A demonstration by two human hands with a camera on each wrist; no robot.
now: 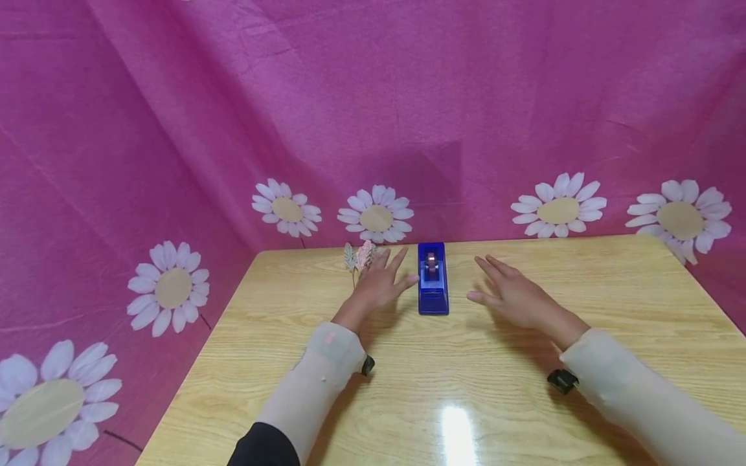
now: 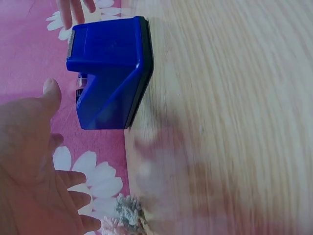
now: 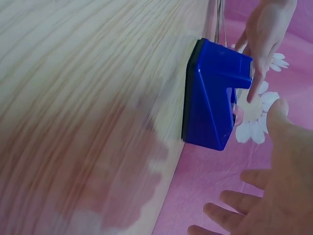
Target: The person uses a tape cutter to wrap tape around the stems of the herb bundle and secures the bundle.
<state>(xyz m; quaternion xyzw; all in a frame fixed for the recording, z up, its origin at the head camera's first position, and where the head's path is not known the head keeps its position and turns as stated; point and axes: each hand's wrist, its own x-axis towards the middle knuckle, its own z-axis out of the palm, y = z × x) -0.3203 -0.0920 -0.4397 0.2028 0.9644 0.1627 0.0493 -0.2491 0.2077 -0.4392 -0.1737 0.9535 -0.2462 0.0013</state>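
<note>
A blue tape dispenser [image 1: 433,279] stands on the wooden table near its far edge, between the two hands. My left hand [image 1: 375,285] hovers on its left side with fingers spread and thumb toward it, holding nothing. On the other side my right hand [image 1: 515,298] is held over the table, fingers extended and apart from the dispenser. In the left wrist view the dispenser [image 2: 110,73] shows its side and dark base, beyond the left thumb. The right wrist view shows the dispenser [image 3: 215,95] too, with the right palm [image 3: 291,181] facing it.
Pink and grey crocheted flowers [image 1: 362,255] lie just beyond the left hand, partly hidden by it. A pink cloth [image 1: 396,97] printed with white daisies hangs behind and to the left of the table [image 1: 408,388]. A bright reflection shows on the near tabletop.
</note>
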